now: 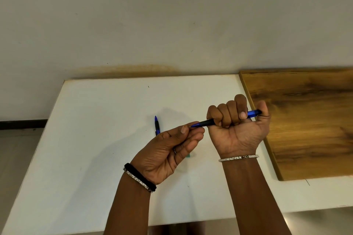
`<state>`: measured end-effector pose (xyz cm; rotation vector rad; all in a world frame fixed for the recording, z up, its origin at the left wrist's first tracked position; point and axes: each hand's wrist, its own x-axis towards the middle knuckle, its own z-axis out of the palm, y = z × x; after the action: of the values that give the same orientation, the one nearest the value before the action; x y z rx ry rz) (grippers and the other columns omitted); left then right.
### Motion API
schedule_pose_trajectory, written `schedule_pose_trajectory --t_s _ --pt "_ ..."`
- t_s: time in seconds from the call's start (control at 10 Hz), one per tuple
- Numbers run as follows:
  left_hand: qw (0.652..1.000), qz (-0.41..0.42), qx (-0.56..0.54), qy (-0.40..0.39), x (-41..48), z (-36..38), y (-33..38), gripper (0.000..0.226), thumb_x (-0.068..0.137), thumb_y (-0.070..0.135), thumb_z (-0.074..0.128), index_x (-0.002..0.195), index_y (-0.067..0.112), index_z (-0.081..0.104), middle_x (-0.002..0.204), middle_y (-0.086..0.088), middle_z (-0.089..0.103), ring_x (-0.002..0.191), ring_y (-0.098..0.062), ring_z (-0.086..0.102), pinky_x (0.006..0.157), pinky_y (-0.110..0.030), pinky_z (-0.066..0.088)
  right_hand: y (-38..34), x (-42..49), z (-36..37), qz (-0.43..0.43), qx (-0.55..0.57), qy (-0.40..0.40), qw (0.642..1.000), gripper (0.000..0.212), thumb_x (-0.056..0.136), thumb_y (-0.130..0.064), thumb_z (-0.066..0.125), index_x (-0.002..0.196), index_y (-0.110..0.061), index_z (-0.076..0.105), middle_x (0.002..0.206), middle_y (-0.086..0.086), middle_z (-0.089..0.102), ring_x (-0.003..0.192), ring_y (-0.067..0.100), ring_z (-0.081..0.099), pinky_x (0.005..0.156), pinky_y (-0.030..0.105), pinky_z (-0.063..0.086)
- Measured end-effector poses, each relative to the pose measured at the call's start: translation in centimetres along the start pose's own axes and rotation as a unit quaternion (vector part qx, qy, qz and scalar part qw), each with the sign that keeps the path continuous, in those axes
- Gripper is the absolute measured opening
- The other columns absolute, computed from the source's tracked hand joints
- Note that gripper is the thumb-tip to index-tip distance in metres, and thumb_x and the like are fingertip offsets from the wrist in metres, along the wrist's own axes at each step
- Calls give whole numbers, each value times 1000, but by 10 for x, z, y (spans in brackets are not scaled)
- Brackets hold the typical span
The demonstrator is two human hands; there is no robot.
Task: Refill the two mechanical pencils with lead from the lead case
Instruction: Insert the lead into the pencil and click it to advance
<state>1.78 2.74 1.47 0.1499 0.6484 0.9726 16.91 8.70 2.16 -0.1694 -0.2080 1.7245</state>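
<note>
My right hand (236,122) is fisted around a blue and black mechanical pencil (205,122), thumb on its rear end, tip pointing left. My left hand (172,147) pinches a thin lead at that tip between thumb and forefinger. The second blue and black pencil (157,124) lies on the white table (95,139) behind my left hand, its lower part hidden by the hand. A small teal corner, perhaps the lead case (188,155), peeks out under my left hand.
A wooden board (309,120) lies on the table's right side, close to my right hand. The wall stands right behind the table's far edge. Bracelets sit on both wrists.
</note>
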Motion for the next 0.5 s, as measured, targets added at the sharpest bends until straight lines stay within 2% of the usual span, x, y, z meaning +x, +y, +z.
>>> schedule_pose_trajectory --t_s 0.2,0.5 --pt "1000 -3 -4 5 1 0 0 32 73 19 69 99 4 76 104 -15 75 93 -18 73 68 -21 59 0 0 -1 2 3 7 1000 58 93 -53 23 53 -15 38 45 -4 19 40 12 14 45 25 24" --pt "1000 -3 -4 5 1 -1 1 31 74 17 68 101 4 75 105 -15 75 92 -18 74 68 -20 59 0 1 -1 6 9 5 1000 56 94 -50 23 52 -15 36 45 -4 18 40 12 13 45 24 23"
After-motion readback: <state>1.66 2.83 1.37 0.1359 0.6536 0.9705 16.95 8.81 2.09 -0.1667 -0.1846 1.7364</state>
